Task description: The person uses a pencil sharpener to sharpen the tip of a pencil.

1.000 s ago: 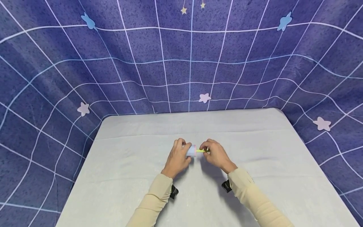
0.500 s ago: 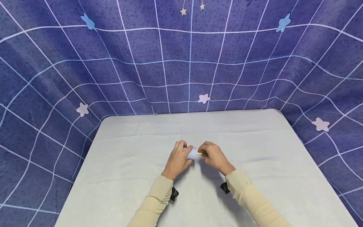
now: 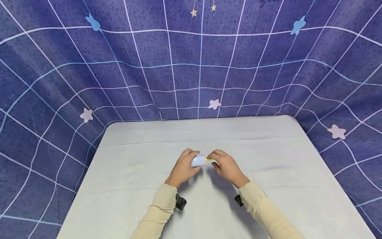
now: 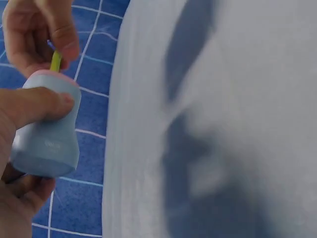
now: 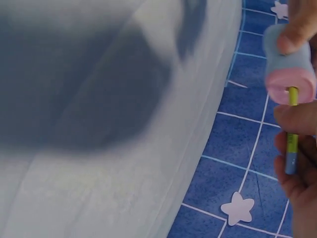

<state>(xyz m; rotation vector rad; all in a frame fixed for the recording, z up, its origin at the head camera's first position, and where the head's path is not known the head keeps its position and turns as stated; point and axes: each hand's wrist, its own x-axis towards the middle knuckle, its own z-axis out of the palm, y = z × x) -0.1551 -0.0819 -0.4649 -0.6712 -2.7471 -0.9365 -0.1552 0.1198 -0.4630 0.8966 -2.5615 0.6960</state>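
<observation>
Above the table, my left hand (image 3: 182,169) grips a light-blue pencil sharpener (image 3: 198,161) with a waisted body and a pink end. In the left wrist view the thumb lies across the sharpener (image 4: 47,136), with fingers beneath it. A yellow-green pencil (image 5: 292,141) with a blue butt end stands with its tip inside the hole in the pink face (image 5: 277,87). My right hand (image 3: 227,167) holds this pencil between thumb and fingers, close to the sharpener. The tip is hidden inside.
A white-covered table (image 3: 134,199) lies beneath both hands, which cast shadows on it. A blue gridded curtain (image 3: 185,76) with stars hangs at the back and sides. Each wrist carries a small black camera (image 3: 180,201).
My right hand first moved left along the pencil towards the sharpener; its fingers now look less curled. My left hand has shifted slightly left, and more of the sharpener shows.
</observation>
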